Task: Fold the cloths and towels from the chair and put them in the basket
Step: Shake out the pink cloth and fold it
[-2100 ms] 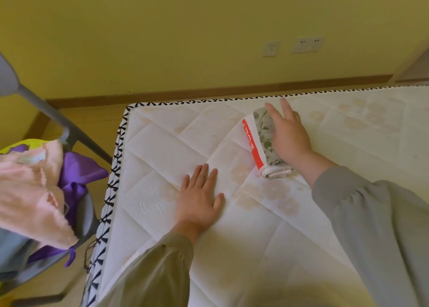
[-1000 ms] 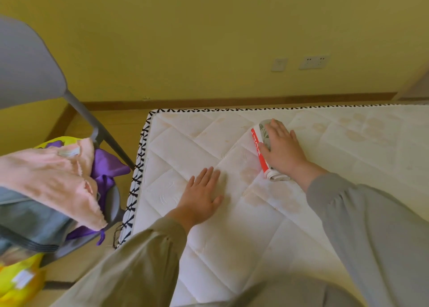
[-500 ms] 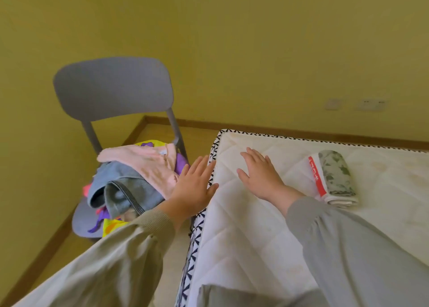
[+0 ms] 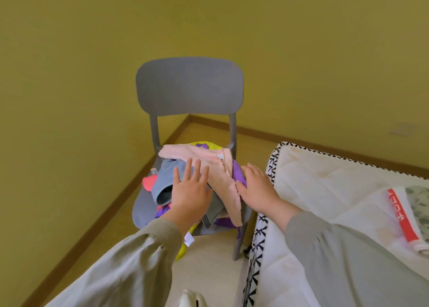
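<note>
Yellow corner: chair [image 4: 189, 86] at 12 heaped with unfolded cloths [image 4: 220, 174]; one folded cloth [image 4: 402, 216] on mattress [image 4: 325, 186] at 3; left hand [image 4: 189, 195], right hand [image 4: 260, 190] spread-fingered, empty; task looks early.

- White characters run along the red band [image 4: 402, 215] of the folded cloth [image 4: 417, 202] on the bed [image 4: 325, 190]: too blurred to read.
- Faint marks on a small white tag [image 4: 189, 239] hanging below the chair [image 4: 189, 86] seat: unreadable.

Clear air over cloth pile [image 4: 166, 175] from front; chair back [image 4: 189, 86] behind, mattress [image 4: 325, 186] close on R, wall [image 4: 58, 98] L.
</note>
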